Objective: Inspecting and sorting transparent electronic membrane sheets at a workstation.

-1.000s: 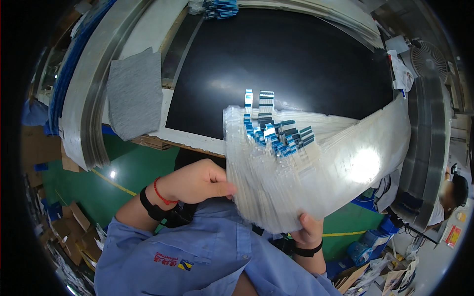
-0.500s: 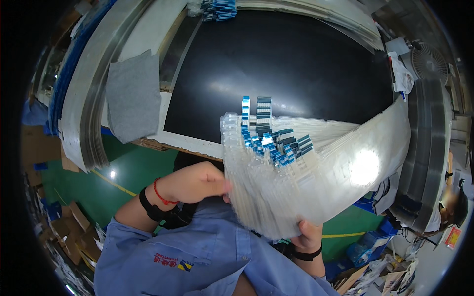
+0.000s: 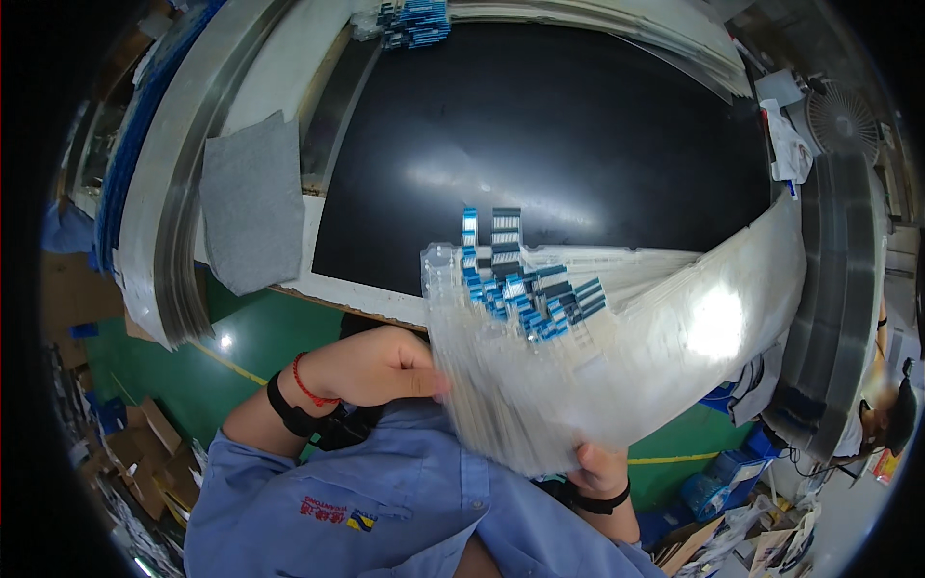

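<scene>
A fanned stack of thin translucent plastic sheets (image 3: pixel 655 376) slants across the front of the black work surface and over its near edge. Blue-and-silver striped strips (image 3: pixel 535 301) stick out from the stack's upper left part. With thumb and fingers closed, my left hand (image 3: pixel 390 368) pinches the stack's left edge. My right hand (image 3: pixel 602 467) grips its lower edge, thumb on top and the other fingers mostly hidden beneath. Toward the lower left the sheet edges are spread and blurred. Glare whitens the right part of the top sheet.
The black mat (image 3: pixel 549 125) covers the table beyond the stack. A grey cloth (image 3: pixel 252 207) hangs over the table's left side. Long sheet piles stand at left (image 3: pixel 159 222) and right (image 3: pixel 824 318). More striped strips (image 3: pixel 414 24) lie at the far left; a fan (image 3: pixel 841 116) stands far right.
The view has shifted slightly. The stack's striped end has come a little toward me, and its left sheet edges have moved. Both hands keep their hold.
</scene>
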